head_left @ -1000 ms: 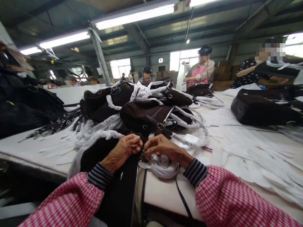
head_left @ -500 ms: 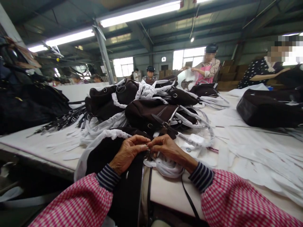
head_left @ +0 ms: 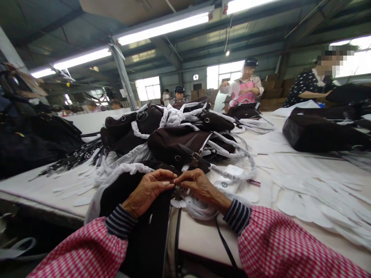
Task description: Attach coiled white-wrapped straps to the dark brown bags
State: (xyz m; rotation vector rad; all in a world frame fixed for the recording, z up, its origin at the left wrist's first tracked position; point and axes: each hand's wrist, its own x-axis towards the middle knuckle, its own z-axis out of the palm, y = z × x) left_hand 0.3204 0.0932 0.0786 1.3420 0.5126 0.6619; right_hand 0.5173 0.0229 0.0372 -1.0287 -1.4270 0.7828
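A dark handbag [head_left: 145, 239] lies right in front of me, its zip [head_left: 168, 231] running toward my body. White wrapping covers its handle [head_left: 116, 172] along the far left side. Over the bag's far end, my left hand [head_left: 149, 189] is closed in a pinch. My right hand [head_left: 199, 187] pinches too, its fingertips meeting those of the left. Whatever is between the fingers is too small to make out. Just below them sits small metal hardware [head_left: 177, 195], beside a coil of white-wrapped strap [head_left: 199, 206].
More dark bags [head_left: 176, 144] with white-wrapped handles are heaped beyond my hands. Thin black straps with metal clips [head_left: 78, 156] lie left; white sheet pieces [head_left: 313, 193] spread right. Another dark bag [head_left: 315, 129] stands at right. Co-workers [head_left: 246, 87] are across the table [head_left: 199, 239].
The view has shifted slightly, so the hands and bag appear a little further left. Both hands keep pinching at the same spot. A co-worker at the back has raised one hand with white material.
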